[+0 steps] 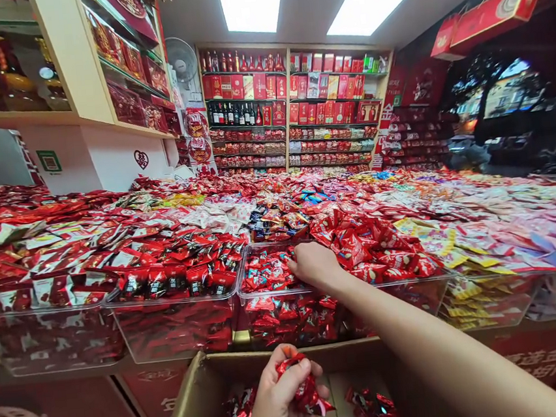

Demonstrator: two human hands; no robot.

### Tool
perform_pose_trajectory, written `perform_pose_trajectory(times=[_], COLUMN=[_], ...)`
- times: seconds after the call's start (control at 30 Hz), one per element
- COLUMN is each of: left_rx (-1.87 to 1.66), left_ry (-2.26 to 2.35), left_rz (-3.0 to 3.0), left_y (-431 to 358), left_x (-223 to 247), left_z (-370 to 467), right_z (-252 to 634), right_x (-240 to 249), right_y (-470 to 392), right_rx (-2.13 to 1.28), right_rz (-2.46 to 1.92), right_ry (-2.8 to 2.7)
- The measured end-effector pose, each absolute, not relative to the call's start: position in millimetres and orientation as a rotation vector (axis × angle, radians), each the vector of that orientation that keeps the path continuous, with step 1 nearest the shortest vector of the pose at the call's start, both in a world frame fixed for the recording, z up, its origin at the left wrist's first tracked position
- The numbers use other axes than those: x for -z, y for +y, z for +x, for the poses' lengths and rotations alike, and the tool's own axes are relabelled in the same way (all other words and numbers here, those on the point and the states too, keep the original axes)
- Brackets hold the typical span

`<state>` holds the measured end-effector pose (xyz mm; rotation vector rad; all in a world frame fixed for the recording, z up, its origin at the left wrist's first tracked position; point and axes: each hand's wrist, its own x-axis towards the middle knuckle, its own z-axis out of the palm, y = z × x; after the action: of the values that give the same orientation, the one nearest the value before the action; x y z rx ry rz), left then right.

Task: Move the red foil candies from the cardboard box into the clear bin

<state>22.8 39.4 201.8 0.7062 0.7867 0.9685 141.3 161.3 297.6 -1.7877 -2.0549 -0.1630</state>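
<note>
My left hand point(288, 391) is wrapped round some red wrapped candies above an open cardboard box point(188, 400). Inside the box lie loose red packets point(376, 409). My right hand point(315, 264) reaches forward over a clear plastic bin point(286, 291) of small red and teal candies point(270, 271). Its fingertips point down at the bin's right part and are hidden behind the hand, so what they hold cannot be made out. Larger red packets point(360, 243) are heaped just right of this hand.
Clear bins with dark-labelled red candies point(176, 277) stand to the left, with yellow packets point(459, 250) to the right. Shelves of boxes and bottles point(241, 87) line the back wall. The bins' front rims run above the cardboard box.
</note>
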Motion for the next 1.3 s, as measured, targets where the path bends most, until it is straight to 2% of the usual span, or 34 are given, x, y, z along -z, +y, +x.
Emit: perform_pose_trajectory(times=[0.13, 0.23, 0.33, 0.5, 0.63, 0.83, 1.03, 1.3], left_rx=[-0.942, -0.91, -0.855, -0.766, -0.67, -0.813, -0.841, -0.817], left_ry=[0.752, 0.75, 0.724, 0.776, 0.881, 0.916, 0.86, 0.891], left_rz=[0.738, 0.757, 0.787, 0.876, 0.948, 0.954, 0.944, 1.014], left_y=[41.7, 44.1, 45.0, 42.4, 39.4, 41.3, 44.0, 43.4], left_x=[-201.4, -196.5, -188.2, -179.5, -190.3, -202.6, -199.7, -200.5], left_z=[19.6, 21.1, 25.9, 33.8, 35.9, 33.5, 31.0, 28.7], right_z=[150.6, 153.1, 154.8, 168.1, 183.2, 189.3, 186.9, 184.0], right_x=[-311.6, -302.3, -266.6, -216.3, -210.1, -207.5, -209.2, -205.7], right_y=[137.3, 93.0, 48.7, 32.5, 46.5, 50.8, 45.6, 41.6], right_rx=[0.173, 0.11, -0.205, -0.654, -0.876, -1.285, -1.392, -1.142], right_rz=[-1.692, -1.487, -1.26, -1.223, -1.245, -1.151, -1.08, -1.128], right_ry=[-2.096, -2.188, -2.276, -2.087, -1.858, -1.436, -1.379, -1.553])
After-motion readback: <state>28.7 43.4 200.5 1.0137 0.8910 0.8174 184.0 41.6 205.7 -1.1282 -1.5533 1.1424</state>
